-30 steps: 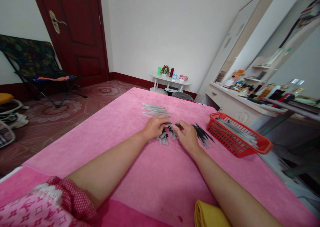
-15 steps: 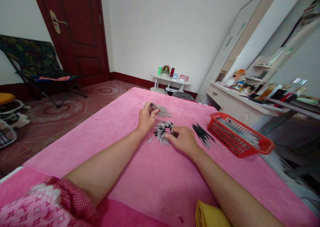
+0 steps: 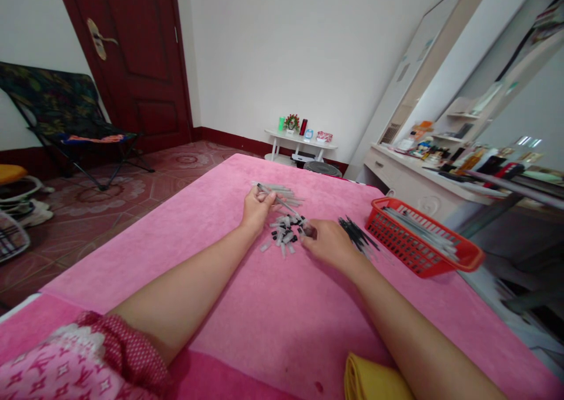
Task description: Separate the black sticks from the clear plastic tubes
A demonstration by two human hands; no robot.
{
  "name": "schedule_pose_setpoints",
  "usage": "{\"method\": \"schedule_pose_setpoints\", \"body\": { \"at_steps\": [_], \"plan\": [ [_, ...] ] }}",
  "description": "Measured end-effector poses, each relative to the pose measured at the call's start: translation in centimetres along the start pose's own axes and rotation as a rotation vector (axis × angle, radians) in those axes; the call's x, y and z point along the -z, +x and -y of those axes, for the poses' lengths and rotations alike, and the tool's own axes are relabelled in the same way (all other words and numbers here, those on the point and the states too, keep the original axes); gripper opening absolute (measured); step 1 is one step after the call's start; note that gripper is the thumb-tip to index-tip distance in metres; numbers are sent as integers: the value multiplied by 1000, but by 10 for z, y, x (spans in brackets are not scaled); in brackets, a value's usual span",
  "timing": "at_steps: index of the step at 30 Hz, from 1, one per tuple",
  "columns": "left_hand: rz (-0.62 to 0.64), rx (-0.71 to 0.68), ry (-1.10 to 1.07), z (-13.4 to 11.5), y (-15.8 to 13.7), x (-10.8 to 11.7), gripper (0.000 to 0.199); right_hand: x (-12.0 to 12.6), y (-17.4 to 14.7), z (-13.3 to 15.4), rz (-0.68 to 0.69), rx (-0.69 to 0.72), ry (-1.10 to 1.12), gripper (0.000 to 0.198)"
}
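Fingers of my left hand [image 3: 255,209] grasp a slim grey tube [image 3: 285,204], slanting toward a heap of short caps [image 3: 286,235], some translucent, some black. Those of my right hand [image 3: 329,241] are curled at the heap's right edge; I cannot tell whether they pinch a cap. Nearest me, a folded yellow cloth [image 3: 374,379] lies on the pink-covered surface [image 3: 247,306]. Right of my right hand are loose black rods [image 3: 359,232], and just beyond them a red basket [image 3: 470,260] holds long greyish tubes [image 3: 420,232] lying lengthwise. Behind the caps, loose grey tubes [image 3: 285,192] lie side by side. Well beyond, a low white stand [image 3: 278,134] carries a plant [image 3: 291,121] in a white pot.
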State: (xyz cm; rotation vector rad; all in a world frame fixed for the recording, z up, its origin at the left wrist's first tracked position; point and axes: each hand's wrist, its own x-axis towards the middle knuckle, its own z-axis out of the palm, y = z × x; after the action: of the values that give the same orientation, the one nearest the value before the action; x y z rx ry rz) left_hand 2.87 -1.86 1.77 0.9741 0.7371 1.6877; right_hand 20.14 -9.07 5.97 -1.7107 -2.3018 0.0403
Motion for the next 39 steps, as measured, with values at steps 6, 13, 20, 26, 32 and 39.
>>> {"method": "schedule_pose_setpoints", "body": {
  "at_steps": [6, 13, 20, 26, 32, 39],
  "plan": [
    [-5, 87, -57, -1, 0, -1, 37, -9, 11, -15, -241, -42, 380, 8],
    [-16, 114, -89, -1, -1, -3, 33, -14, 11, -20, -282, -42, 424, 9],
    [-37, 129, -84, -2, 0, -2, 33, -18, 11, -21, -273, -42, 420, 10],
    [79, 103, 10, -4, -4, -3, 34, -20, 13, -21, -280, -8, 555, 11],
    [316, 164, 5, -8, -14, -17, 28, -19, 12, -18, -318, 11, 606, 12],
    [395, 159, 241, -15, -24, -22, 29, -13, 8, -11, -327, 50, 614, 13]
  ]
}}
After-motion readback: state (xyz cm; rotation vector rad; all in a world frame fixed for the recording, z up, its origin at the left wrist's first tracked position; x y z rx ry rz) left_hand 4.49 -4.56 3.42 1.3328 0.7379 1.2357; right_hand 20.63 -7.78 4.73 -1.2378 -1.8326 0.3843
